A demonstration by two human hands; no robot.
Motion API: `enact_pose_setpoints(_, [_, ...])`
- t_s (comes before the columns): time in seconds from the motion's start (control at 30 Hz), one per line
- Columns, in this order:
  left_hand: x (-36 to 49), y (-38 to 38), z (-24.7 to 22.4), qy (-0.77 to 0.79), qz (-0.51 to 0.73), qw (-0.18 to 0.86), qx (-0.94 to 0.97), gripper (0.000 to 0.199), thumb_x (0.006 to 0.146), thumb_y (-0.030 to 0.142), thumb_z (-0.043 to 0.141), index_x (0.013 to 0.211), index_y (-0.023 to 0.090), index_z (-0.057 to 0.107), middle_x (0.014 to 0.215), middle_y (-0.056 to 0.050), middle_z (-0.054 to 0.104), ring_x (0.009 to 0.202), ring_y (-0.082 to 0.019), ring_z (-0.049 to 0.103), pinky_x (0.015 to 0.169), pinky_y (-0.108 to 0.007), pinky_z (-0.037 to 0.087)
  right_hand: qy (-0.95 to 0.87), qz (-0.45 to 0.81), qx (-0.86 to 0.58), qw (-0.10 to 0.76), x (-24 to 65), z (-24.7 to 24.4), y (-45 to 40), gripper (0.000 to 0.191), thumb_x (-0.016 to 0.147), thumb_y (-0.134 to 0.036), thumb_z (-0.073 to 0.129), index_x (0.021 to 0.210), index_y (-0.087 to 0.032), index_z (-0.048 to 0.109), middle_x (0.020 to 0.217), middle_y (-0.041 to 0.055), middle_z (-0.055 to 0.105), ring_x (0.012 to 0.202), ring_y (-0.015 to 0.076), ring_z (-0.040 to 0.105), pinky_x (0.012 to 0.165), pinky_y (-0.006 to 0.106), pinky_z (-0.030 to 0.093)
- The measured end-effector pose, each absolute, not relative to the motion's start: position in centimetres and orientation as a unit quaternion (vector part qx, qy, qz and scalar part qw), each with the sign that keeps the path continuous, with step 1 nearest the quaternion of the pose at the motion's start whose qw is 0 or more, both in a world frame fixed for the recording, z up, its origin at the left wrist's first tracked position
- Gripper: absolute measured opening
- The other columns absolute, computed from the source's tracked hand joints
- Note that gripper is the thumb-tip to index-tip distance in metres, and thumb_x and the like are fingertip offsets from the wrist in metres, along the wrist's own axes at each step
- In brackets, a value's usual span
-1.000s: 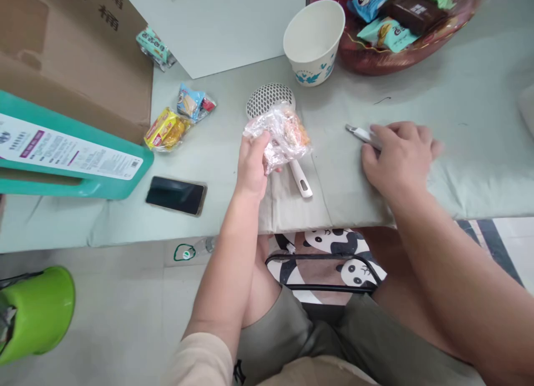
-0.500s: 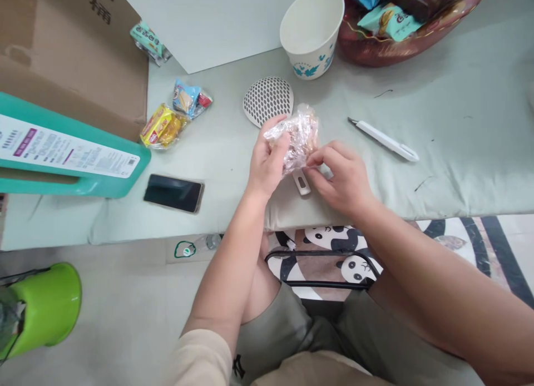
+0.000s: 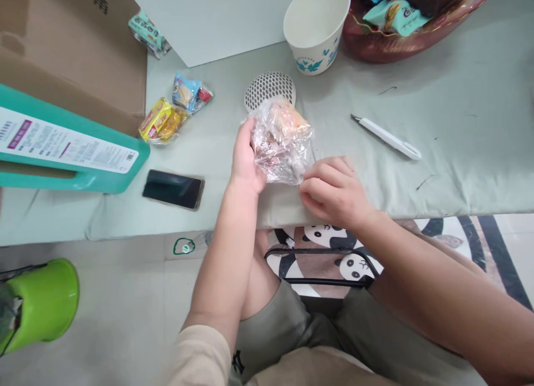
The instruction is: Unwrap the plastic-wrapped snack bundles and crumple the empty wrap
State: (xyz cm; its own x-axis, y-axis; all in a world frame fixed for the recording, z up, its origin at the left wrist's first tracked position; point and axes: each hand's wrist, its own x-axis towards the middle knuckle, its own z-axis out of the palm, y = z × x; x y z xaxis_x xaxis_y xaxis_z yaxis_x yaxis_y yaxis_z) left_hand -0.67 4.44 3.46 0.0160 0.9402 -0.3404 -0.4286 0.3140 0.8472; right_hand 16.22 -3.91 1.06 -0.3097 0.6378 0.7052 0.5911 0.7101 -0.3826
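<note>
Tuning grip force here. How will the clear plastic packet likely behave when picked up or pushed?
The clear plastic packet is probably floppy at its edges, given the loose, crumpled film. That shiny surface may be slippery. Its irregular shape suggests sliding rather than rolling.

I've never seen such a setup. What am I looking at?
There is no machine: a person works bare-handed, filmed by one head-worn camera looking forward and down. The left hand holds a crinkled clear plastic packet with orange contents; the right hand curls at its lower edge, perhaps pinching it. On the pale green cloth lie a black rectangular phone, a slim white plastic cutter and a pale oval perforated utensil. Behind stand a white paper cup with blue leaf prints and a glossy red bowl of wrapped snacks.
</note>
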Motion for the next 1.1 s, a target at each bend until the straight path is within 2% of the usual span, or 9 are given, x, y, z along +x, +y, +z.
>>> enact_pose_setpoints(0.13, [-1.6,3.4,4.1,0.467,0.51,0.641,0.332,0.043,0.079,0.057,0.076,0.105,0.025,0.066,0.098,-0.007,0.073,0.107,-0.03,0.072,0.074,-0.036,0.058,-0.744,0.097,-0.443,0.491,17.7,1.8,-3.3,0.01,0.09,-0.02,0.057,0.097,-0.026,0.059,0.09,0.0053,0.066,0.085,0.0225,0.061,0.078,0.041,0.048])
enact_pose_setpoints(0.2, [-2.0,2.9,4.3,0.458,0.479,0.652,0.37,0.056,0.066,0.047,0.088,0.112,0.027,0.064,0.103,-0.006,0.073,0.107,-0.031,0.072,0.075,-0.036,0.059,-0.707,0.093,-0.512,0.479,18.6,2.1,-2.8,0.011,0.09,-0.026,0.056,0.1,-0.026,0.06,0.095,0.0082,0.066,0.091,0.026,0.063,0.082,0.045,0.051])
enact_pose_setpoints(0.27, [-2.2,2.4,4.4,0.43,0.416,0.687,0.413,0.068,0.061,0.041,0.092,0.121,0.028,0.063,0.109,-0.006,0.072,0.111,-0.033,0.072,0.08,-0.037,0.059,-0.694,0.096,-0.548,0.457,19.2,2.4,-2.5,0.018,0.088,-0.033,0.058,0.104,-0.026,0.062,0.103,0.011,0.067,0.1,0.0293,0.063,0.085,0.048,0.053])
enact_pose_setpoints(0.4, [-1.9,1.7,4.8,0.373,0.282,0.739,0.485,0.063,0.068,0.035,0.09,0.124,0.026,0.064,0.111,-0.007,0.072,0.108,-0.028,0.07,0.084,-0.033,0.057,-0.725,0.13,-0.518,0.435,19.3,2.5,-2.1,0.024,0.085,-0.033,0.064,0.108,-0.027,0.067,0.116,0.0121,0.069,0.11,0.0306,0.065,0.093,0.051,0.054])
enact_pose_setpoints(0.53, [-1.8,1.5,5.1,0.393,0.238,0.724,0.515,0.051,0.072,0.029,0.085,0.12,0.024,0.068,0.109,-0.004,0.071,0.097,-0.021,0.068,0.08,-0.028,0.053,-0.742,0.19,-0.483,0.424,19.3,2.2,-2.2,0.01,0.09,-0.027,0.061,0.094,-0.026,0.071,0.105,0.0085,0.073,0.1,0.0258,0.069,0.093,0.047,0.055])
enact_pose_setpoints(0.7, [-2.1,1.6,5.3,0.4,0.23,0.726,0.51,0.05,0.071,0.029,0.084,0.118,0.023,0.07,0.106,-0.005,0.074,0.096,-0.023,0.068,0.078,-0.029,0.054,-0.682,0.257,-0.53,0.432,19.5,2.7,-2.6,0.014,0.097,-0.035,0.057,0.094,-0.025,0.067,0.091,0.006,0.072,0.089,0.0229,0.068,0.086,0.042,0.056])
enact_pose_setpoints(0.83, [-2.8,1.5,5.4,0.378,0.215,0.757,0.487,0.053,0.068,0.027,0.086,0.12,0.025,0.073,0.11,-0.006,0.076,0.094,-0.022,0.071,0.077,-0.029,0.056,-0.574,0.343,-0.556,0.494,19.8,2.5,-2.1,0.022,0.1,-0.046,0.054,0.095,-0.025,0.059,0.086,0.0041,0.066,0.077,0.0189,0.066,0.075,0.037,0.056])
enact_pose_setpoints(0.93, [-3.0,1.5,5.3,0.366,0.214,0.792,0.44,0.057,0.065,0.026,0.085,0.12,0.025,0.073,0.114,-0.008,0.076,0.097,-0.027,0.074,0.077,-0.033,0.059,-0.484,0.405,-0.577,0.518,20.4,1.1,-0.9,0.023,0.099,-0.047,0.056,0.095,-0.024,0.057,0.083,0.0019,0.061,0.069,0.0152,0.062,0.066,0.033,0.054])
enact_pose_setpoints(1.1, [-2.2,1.8,4.6,0.403,0.34,0.746,0.407,0.053,0.065,0.028,0.079,0.117,0.024,0.07,0.108,-0.01,0.072,0.101,-0.033,0.075,0.077,-0.04,0.061,-0.408,0.452,-0.59,0.531,20.9,-0.6,0.3,0.024,0.1,-0.047,0.049,0.11,-0.026,0.057,0.099,0.0048,0.066,0.082,0.0159,0.07,0.067,0.03,0.056])
